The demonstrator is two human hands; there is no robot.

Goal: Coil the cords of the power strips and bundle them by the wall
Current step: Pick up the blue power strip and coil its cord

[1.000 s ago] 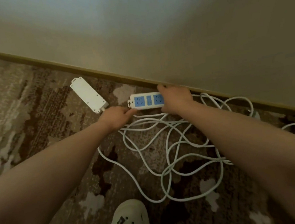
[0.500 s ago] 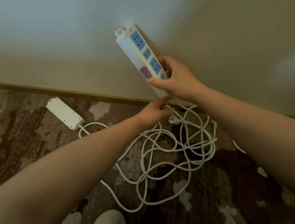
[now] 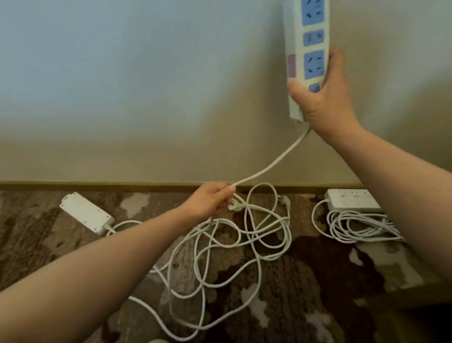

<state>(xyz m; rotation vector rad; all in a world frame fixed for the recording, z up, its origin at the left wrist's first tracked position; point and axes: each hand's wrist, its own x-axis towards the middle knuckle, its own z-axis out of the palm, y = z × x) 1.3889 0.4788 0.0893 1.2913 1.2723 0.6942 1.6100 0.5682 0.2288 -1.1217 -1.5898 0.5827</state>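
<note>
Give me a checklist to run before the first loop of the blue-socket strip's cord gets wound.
1. Right hand grips the blue strip at its lower end: ok.
2. Left hand holds that strip's cord, pulled straight between the hands: ok.
3. Rest of the cord free of knots: not ok, it lies in a tangled pile on the carpet.
4. Plug free of the loops: cannot tell.
5. White strip keeps its cord out of the pile: cannot tell.
6. Coiled strip by the wall, apart from the tangle: ok.
</note>
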